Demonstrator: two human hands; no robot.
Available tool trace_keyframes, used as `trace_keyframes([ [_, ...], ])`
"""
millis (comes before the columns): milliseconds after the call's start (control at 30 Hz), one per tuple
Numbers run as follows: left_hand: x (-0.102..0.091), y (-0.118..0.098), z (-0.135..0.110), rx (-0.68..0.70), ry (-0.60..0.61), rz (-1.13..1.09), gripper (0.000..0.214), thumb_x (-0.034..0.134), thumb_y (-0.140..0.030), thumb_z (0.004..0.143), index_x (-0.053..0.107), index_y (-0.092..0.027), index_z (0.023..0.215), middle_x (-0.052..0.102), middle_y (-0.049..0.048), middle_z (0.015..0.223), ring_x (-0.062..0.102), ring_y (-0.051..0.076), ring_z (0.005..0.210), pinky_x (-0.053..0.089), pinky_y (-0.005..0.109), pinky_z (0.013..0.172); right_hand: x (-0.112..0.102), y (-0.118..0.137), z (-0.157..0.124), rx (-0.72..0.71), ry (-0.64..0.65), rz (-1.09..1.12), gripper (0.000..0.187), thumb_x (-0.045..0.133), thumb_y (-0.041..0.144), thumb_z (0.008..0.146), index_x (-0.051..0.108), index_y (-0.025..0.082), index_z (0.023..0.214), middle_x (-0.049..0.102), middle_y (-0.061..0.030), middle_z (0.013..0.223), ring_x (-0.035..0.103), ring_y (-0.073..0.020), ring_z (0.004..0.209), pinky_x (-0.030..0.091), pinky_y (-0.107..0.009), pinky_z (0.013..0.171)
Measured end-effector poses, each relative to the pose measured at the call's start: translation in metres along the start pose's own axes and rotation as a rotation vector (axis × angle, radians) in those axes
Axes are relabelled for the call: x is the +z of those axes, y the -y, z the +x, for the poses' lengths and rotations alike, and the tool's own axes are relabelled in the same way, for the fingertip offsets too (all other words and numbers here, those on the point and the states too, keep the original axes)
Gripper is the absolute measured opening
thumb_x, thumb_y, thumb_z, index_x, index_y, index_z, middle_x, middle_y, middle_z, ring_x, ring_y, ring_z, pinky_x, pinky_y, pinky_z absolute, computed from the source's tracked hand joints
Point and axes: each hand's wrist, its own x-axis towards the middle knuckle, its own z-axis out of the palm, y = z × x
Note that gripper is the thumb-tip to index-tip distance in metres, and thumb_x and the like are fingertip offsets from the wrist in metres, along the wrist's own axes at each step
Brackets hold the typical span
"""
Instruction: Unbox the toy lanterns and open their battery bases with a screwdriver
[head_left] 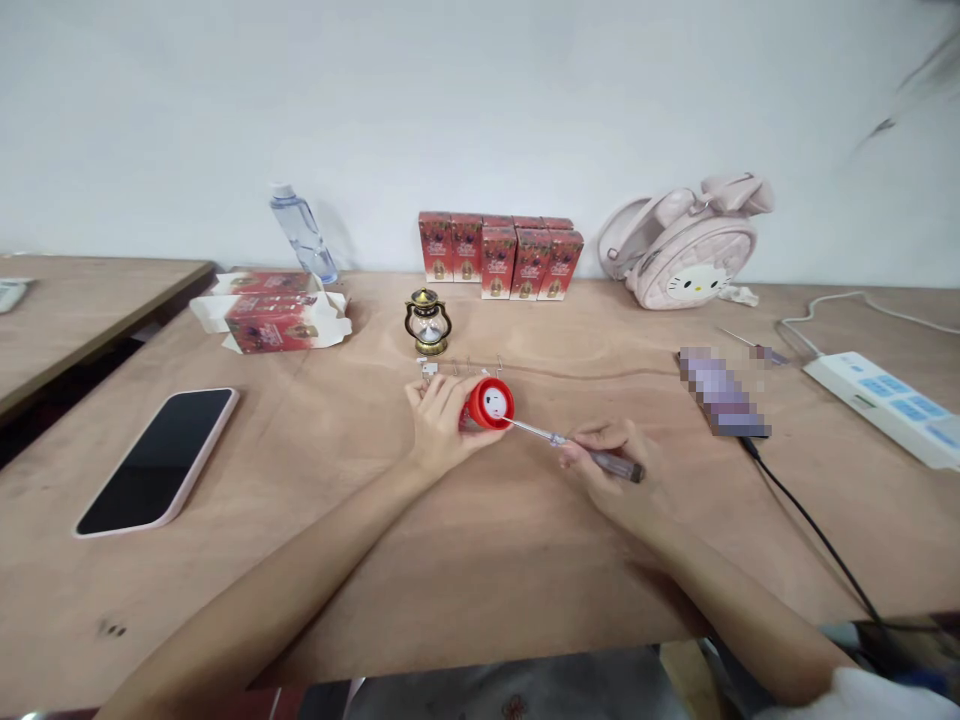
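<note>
My left hand (439, 420) is closed around a small red lantern (504, 388), tipped so that its round base with a white inner disc faces me. A screwdriver (611, 463) with a clear handle sits in the closed fingers of my right hand (611, 455). Its thin metal tip meets the lower edge of the white disc; whether it sits in a screw is too small to tell. Behind my left hand a bronze-coloured lantern (427, 325) stands upright. Several small metal hooks or wires and a white piece (429, 369) lie just beyond my fingers.
Red printed boxes (497, 262) stand by the wall, between a leaning water bottle (304, 232) and a pink bag (690, 255). Opened boxes (274, 322) and a phone (157, 463) lie left. On the right are a cabled phone (718, 392), another screwdriver (769, 352) and a power strip (889, 405).
</note>
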Motion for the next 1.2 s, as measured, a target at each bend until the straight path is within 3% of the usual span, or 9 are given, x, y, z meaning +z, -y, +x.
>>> trace_keyframes([
  [167,0.000,-0.001,-0.003,0.199,-0.026,-0.044,0.054,0.062,-0.055,0.071,0.057,-0.017,0.108,0.069,0.0062,0.084,0.061,0.021,0.073,0.028,0.037,0.073,0.005,0.007,0.008,-0.243,0.180,-0.084,0.008,0.065,0.023,0.081,0.058,0.023,0.077,0.066,0.0005,0.065,0.062,-0.0114,0.052,0.048,-0.020,0.044],
  [300,0.002,-0.003,-0.006,0.334,0.014,-0.155,0.057,0.059,-0.059,0.072,0.056,-0.016,0.109,0.070,0.0065,0.087,0.064,0.019,0.074,0.034,0.037,0.079,0.012,0.004,0.011,-0.307,0.153,-0.067,0.015,0.066,0.020,0.080,0.057,0.023,0.069,0.067,-0.0022,0.073,0.064,-0.0128,0.058,0.052,-0.023,0.049],
  [400,0.003,-0.004,-0.006,0.340,0.053,-0.182,0.056,0.055,-0.062,0.074,0.058,-0.017,0.106,0.071,0.0068,0.086,0.065,0.019,0.073,0.038,0.036,0.078,0.014,-0.003,0.009,-0.356,0.168,-0.047,0.016,0.069,0.020,0.077,0.056,0.024,0.068,0.070,-0.0040,0.085,0.067,-0.0164,0.070,0.057,-0.028,0.060],
  [567,0.004,-0.004,-0.006,0.389,-0.041,-0.230,0.060,0.056,-0.061,0.075,0.055,-0.014,0.111,0.070,0.0079,0.084,0.064,0.018,0.071,0.039,0.035,0.076,0.015,-0.017,0.003,-0.437,0.256,0.019,0.015,0.069,0.015,0.077,0.057,0.024,0.073,0.070,-0.0030,0.102,0.067,-0.0196,0.093,0.060,-0.034,0.080],
  [767,0.006,-0.003,-0.005,0.422,-0.055,-0.268,0.056,0.059,-0.056,0.076,0.054,-0.012,0.111,0.070,0.0084,0.084,0.065,0.019,0.071,0.040,0.035,0.074,0.022,-0.020,-0.005,-0.432,0.165,0.036,0.016,0.070,0.011,0.076,0.056,0.019,0.074,0.070,-0.0053,0.100,0.061,-0.0252,0.107,0.059,-0.038,0.087],
  [967,0.005,-0.003,-0.002,0.435,-0.034,-0.293,0.051,0.059,-0.051,0.077,0.052,-0.013,0.111,0.069,0.0084,0.084,0.065,0.019,0.072,0.042,0.034,0.072,0.023,-0.020,-0.007,-0.426,0.187,0.058,0.016,0.066,0.010,0.079,0.057,0.023,0.082,0.071,0.0008,0.097,0.064,-0.0208,0.101,0.058,-0.031,0.090],
  [1200,0.004,-0.005,-0.001,0.429,-0.058,-0.287,0.049,0.064,-0.045,0.075,0.050,-0.014,0.110,0.069,0.0077,0.084,0.065,0.019,0.070,0.042,0.034,0.070,0.030,-0.029,-0.011,-0.478,0.108,0.017,0.022,0.069,0.006,0.075,0.055,0.022,0.076,0.071,-0.0002,0.095,0.066,-0.0211,0.098,0.060,-0.028,0.084],
])
